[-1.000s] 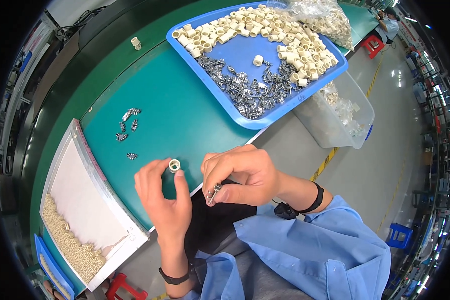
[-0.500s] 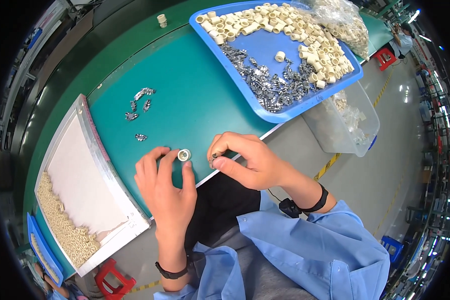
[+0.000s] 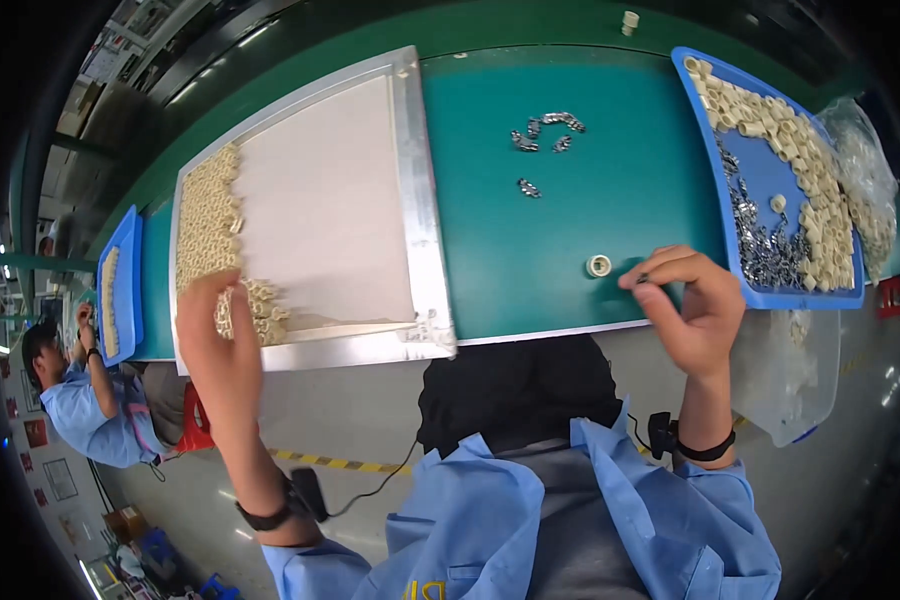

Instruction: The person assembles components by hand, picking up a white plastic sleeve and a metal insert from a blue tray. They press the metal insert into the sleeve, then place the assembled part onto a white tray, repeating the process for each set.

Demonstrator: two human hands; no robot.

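Observation:
My left hand (image 3: 218, 335) is over the near left part of a white-lined, metal-edged frame (image 3: 432, 220), at the small cream plastic pieces (image 3: 207, 205) heaped there. Motion blurs its fingers, and I cannot make out anything in them. My right hand (image 3: 695, 305) is closed above the green tabletop, pinching a small dark metal piece (image 3: 642, 279) between thumb and fingertips. Just left of those fingertips, apart from them, a short cream tube (image 3: 598, 266) stands upright with its open end up. Farther back lie several loose shiny metal pieces (image 3: 560, 122).
At the right, a blue tray (image 3: 770, 300) holds cream tubes and dark metal pieces, with a clear bag (image 3: 862, 165) beside it. A translucent bin (image 3: 795, 385) sits below. One cream fitting (image 3: 630, 20) stands at the back. Far left, a co-worker (image 3: 105, 400) sits by another blue tray (image 3: 133, 290).
My left hand has left the cream tube and moved left to the heap of cream pieces. The view has swung left. My right hand still pinches the metal piece; the tube stays on the table.

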